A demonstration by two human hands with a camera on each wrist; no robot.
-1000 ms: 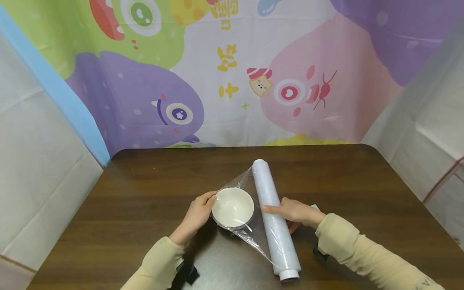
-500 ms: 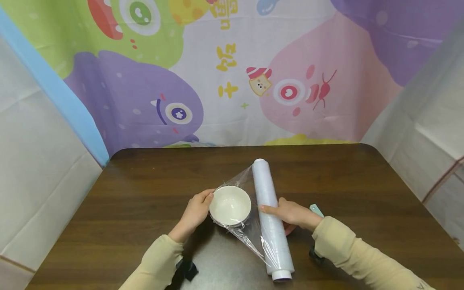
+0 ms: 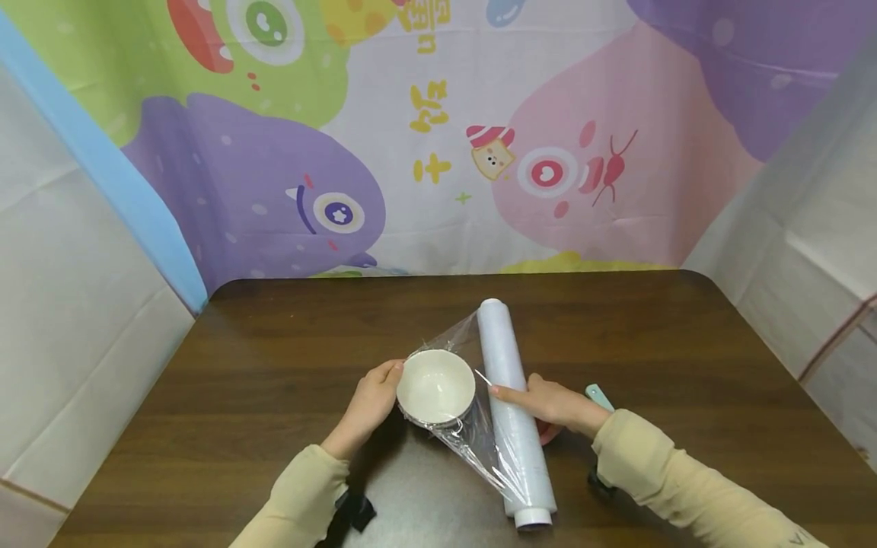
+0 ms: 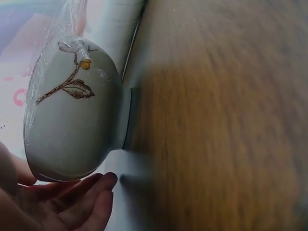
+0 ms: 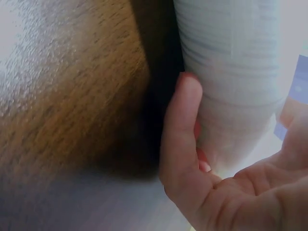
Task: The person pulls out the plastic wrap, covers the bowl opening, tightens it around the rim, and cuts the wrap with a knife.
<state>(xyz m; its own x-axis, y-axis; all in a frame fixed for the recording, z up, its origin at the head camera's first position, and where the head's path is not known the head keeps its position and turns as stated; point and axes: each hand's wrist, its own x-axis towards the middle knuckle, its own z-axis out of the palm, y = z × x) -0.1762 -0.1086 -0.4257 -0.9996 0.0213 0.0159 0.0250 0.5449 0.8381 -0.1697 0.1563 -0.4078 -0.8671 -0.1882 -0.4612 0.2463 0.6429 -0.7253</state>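
Note:
A white bowl (image 3: 435, 387) stands upright at mid-table with clear plastic film (image 3: 473, 449) over it. My left hand (image 3: 368, 399) holds its left edge, thumb at the rim and fingers low against the side. In the left wrist view the bowl (image 4: 79, 120) shows a brown branch-and-leaf print, with film bunched on its far side. To the right lies a long roll of plastic wrap (image 3: 503, 358), angled with its near end rightward. My right hand (image 3: 551, 402) grips it around the middle, thumb on top. The film stretches between roll and bowl.
A pale teal object (image 3: 598, 396) lies by my right wrist, partly hidden by the sleeve. The brown wooden table (image 3: 288, 342) ends at a printed cartoon curtain (image 3: 438, 213) behind; pale cloth panels stand at both sides.
The bowl has shifted slightly left with my left hand. The roll's near end has swung a little left in my right hand, and the film's folds and shine look different.

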